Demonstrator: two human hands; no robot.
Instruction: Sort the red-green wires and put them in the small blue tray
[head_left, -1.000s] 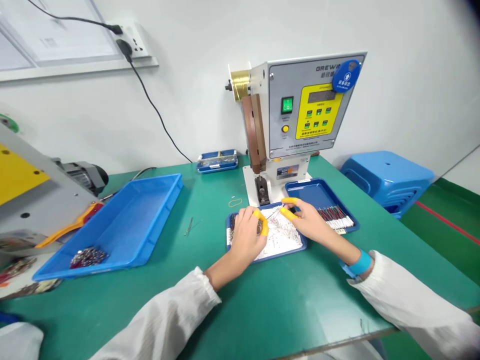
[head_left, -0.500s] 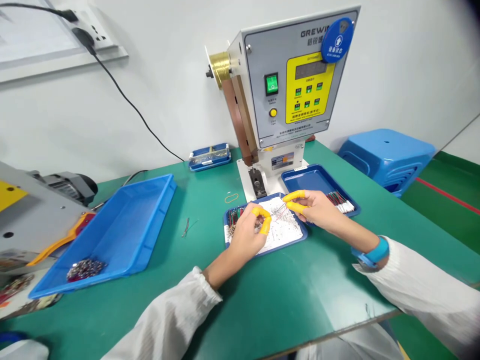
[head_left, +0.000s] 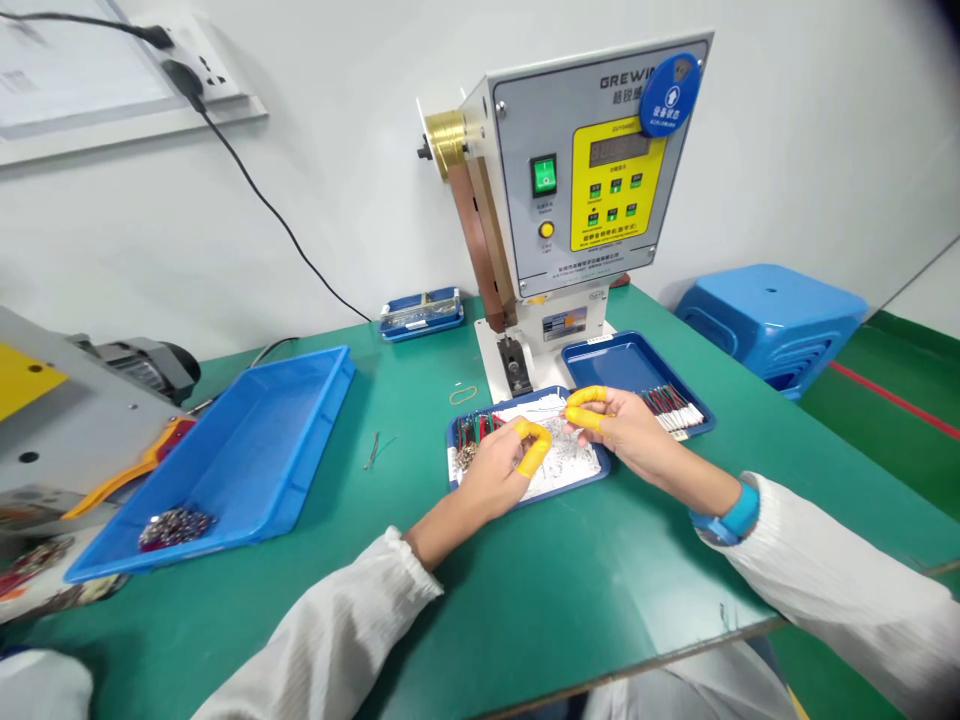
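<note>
Yellow covers sit on the thumb and forefinger of both hands. My left hand (head_left: 501,465) is over the left half of a blue tray (head_left: 551,494), its fingers pinched together; what they hold, if anything, is too small to tell. My right hand (head_left: 616,428) pinches a thin wire (head_left: 541,409) over the tray's right side. White paper with many small white pieces lines this tray, and coloured wires and metal parts lie at its left end. Behind it stands a crimping machine (head_left: 589,190) with a black press foot.
A second blue tray (head_left: 611,362) with white-ended wires adjoins on the right. At left are a large blue bin (head_left: 247,440) and a grey machine (head_left: 75,430). Loose wires (head_left: 372,450) and a rubber band (head_left: 463,395) lie on the table. Blue stools (head_left: 772,310) stand at right.
The wire that spanned the gap between both hands now extends leftward from my right hand. My left fingers have shifted slightly right, and the camera view has moved a little.
</note>
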